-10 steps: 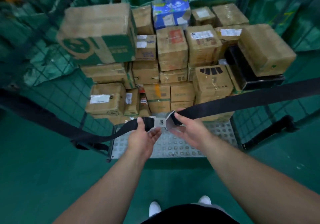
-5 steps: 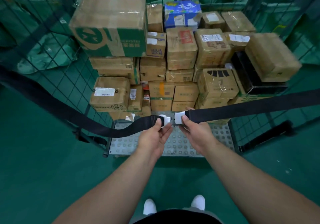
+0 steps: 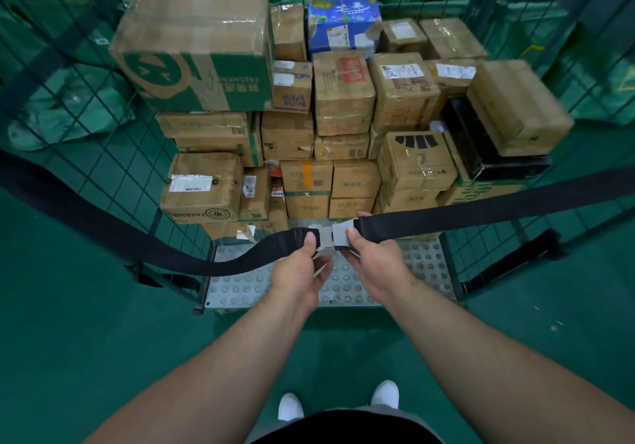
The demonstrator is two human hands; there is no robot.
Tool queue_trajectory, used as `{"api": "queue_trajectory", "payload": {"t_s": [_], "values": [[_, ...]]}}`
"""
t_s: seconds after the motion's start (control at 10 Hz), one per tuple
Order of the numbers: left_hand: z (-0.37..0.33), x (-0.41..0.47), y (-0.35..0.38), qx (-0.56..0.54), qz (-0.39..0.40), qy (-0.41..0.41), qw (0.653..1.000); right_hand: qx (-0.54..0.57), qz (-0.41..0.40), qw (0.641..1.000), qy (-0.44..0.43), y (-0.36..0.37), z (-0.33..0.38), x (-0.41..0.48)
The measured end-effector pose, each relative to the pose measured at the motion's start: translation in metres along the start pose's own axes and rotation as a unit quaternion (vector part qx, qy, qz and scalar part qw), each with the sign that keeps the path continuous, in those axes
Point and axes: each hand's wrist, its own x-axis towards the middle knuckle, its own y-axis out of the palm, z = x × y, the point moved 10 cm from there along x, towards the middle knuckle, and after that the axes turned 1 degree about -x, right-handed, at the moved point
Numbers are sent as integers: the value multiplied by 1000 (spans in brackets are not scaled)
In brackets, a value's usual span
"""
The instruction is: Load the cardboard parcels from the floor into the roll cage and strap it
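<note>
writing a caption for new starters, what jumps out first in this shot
Dead centre, the left hand and right hand pinch the two halves of a metal buckle on a black strap stretched across the roll cage front. Behind rises a stack of cardboard parcels, a big green-printed box top left and a blue box top middle.

Head-worn wide-angle camera looks forward and down, close, into the roll cage (image 3: 429, 271).
</note>
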Motion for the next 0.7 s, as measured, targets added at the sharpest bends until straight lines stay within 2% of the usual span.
{"api": "queue_trajectory", "payload": {"t_s": [0.2,0.3,0.4,0.5,0.6,0.7], "values": [[25,2,-9,113,-53,-2,992,-70,-26,997,36,-21,-18,6],[44,14,-13,173,-27,-25,984,-111,-17,988,107,-53,-47,14],[77,16,-20,277,-10,-49,960,-179,-34,966,182,-97,-81,6],[92,16,-23,297,-20,-35,954,-251,7,948,194,-120,-97,5],[97,23,-15,280,-34,-42,958,-267,16,945,189,-120,-97,15],[104,28,-6,266,-42,-62,961,-278,28,934,224,-124,-107,23]]}}
